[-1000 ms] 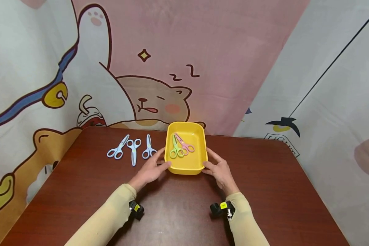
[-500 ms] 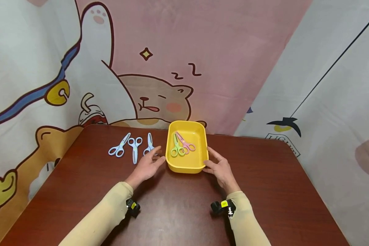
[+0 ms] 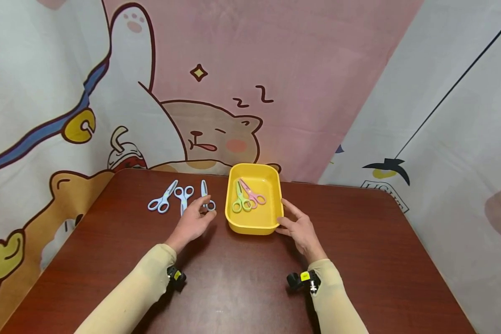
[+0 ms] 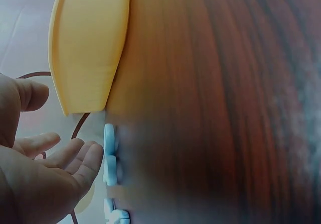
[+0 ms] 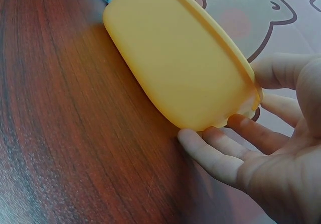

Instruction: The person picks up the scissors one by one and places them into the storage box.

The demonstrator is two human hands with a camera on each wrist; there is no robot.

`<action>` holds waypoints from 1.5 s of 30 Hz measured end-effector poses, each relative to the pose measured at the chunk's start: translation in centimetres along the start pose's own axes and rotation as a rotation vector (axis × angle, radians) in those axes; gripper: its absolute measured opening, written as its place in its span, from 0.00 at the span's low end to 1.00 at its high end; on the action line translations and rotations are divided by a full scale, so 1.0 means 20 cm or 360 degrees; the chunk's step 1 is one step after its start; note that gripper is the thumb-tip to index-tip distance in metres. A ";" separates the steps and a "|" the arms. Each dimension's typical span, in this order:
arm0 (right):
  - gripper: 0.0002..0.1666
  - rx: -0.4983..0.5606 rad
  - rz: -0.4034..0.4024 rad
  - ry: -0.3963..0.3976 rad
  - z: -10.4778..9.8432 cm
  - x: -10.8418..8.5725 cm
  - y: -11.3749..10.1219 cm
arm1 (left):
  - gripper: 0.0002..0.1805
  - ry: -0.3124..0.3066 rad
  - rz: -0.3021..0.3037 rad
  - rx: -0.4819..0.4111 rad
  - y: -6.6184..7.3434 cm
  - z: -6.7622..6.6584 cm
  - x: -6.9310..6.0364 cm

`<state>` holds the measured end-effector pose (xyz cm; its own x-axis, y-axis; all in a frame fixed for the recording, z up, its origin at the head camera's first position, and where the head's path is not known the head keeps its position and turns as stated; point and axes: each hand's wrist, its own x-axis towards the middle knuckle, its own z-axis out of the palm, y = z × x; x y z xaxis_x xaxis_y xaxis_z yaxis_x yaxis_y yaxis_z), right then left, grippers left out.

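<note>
The left hand [image 3: 192, 222], thumb and fingers apart and gripping nothing, hovers just beside blue scissors [image 3: 204, 189] on a table [image 3: 380, 260]; the right hand's [image 3: 302, 232] spread fingers touch a yellow tray [image 3: 252, 229] (green scissors [image 3: 240, 192] and pink scissors [image 3: 249, 191] inside). The step appears a reach; picking up would call for a light pinch.

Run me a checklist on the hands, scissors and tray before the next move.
1. Left hand free: ok, holding nothing.
2. Right hand at the yellow tray: ok, touching its side.
3. Green scissors and pink scissors inside the tray: ok.
4. All scissors in the tray: not ok, three blue scissors lie on the table.
5. Left hand touching the rightmost blue scissors: cannot tell.
</note>
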<state>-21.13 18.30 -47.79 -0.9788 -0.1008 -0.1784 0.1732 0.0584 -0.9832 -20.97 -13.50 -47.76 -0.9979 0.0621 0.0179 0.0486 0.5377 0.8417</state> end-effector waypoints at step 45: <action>0.39 0.0058 0.0009 0.0005 0.00 0.01 0.01 | 0.32 0.0375 -0.0106 0.0253 -0.14 -0.05 0.09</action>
<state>-21.24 18.31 -48.07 -0.9781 -0.0972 -0.1839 0.1825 0.0227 -0.9829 -22.88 -15.75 -49.52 -0.9806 -0.1648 0.1059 -0.0299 0.6600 0.7507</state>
